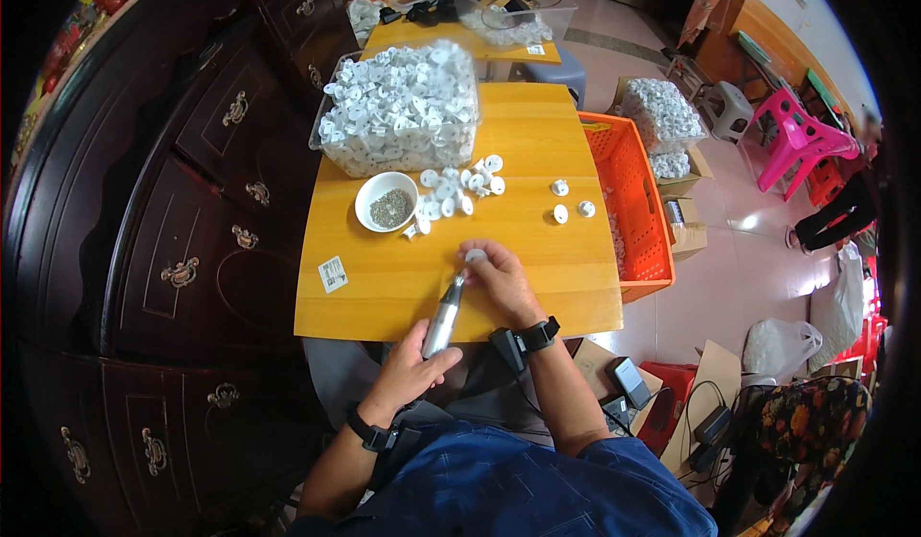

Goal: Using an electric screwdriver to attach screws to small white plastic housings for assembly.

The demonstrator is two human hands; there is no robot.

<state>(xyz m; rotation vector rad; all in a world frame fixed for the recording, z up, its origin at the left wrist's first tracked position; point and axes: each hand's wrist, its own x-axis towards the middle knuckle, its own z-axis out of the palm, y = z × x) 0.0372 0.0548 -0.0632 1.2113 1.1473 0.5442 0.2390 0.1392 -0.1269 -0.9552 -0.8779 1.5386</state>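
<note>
My left hand is closed round a silver electric screwdriver with a dark nose, its tip pointing away from me. Between the fingers of my right hand is a small white round plastic part, and the screwdriver's tip meets it or lies right beside it. Just beyond, a white bowl holds many tiny metal screws. Next to the bowl lies a loose pile of white plastic parts. A few more white parts lie apart toward the right.
On the yellow table stands a clear bin heaped with white parts. An orange crate sits against the table's right side. Dark drawers line the left. A white label lies on the tabletop. Another person is far right.
</note>
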